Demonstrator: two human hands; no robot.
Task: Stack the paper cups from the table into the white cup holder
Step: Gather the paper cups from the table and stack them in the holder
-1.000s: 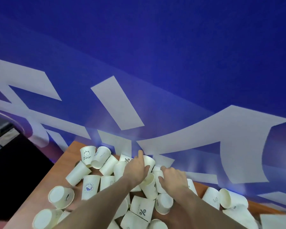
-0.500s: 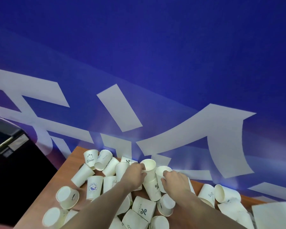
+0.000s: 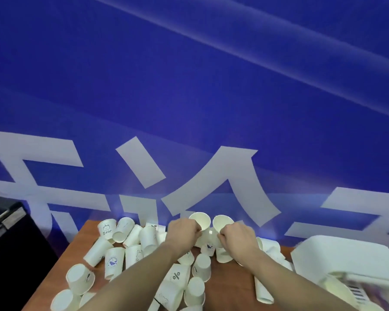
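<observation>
Nearest the camera, two bare forearms reach forward over a brown wooden bench (image 3: pixel 238 286) littered with white paper cups, most lying on their sides; one by the left forearm bears a percent sign (image 3: pixel 175 277), another a small whale print (image 3: pixel 114 261). At the right edge of the bench sits a white plastic object (image 3: pixel 346 257) that may be the cup holder, blurred and partly cut off by the frame, so its form cannot be told for certain. Farther in, the left hand (image 3: pixel 182 232) has its fingers curled round the wall of an upright cup (image 3: pixel 200 221), its open mouth tipped toward the camera. Just beside it, the right hand (image 3: pixel 236 236) grips a second upright cup (image 3: pixel 221 223) in the same way, fingers bent and thumb tucked against the side. The two held cups stand rim to rim, touching or very nearly so, raised a little above the heap below. Beyond the hands, at the far left corner of the bench, a cup printed with a bear face and the word "Bear" (image 3: pixel 107 230) stands upright. Behind everything rises a blue wall (image 3: pixel 189 86) with large white characters, and a dark cabinet (image 3: pixel 14 243) stands to the left of the bench.
</observation>
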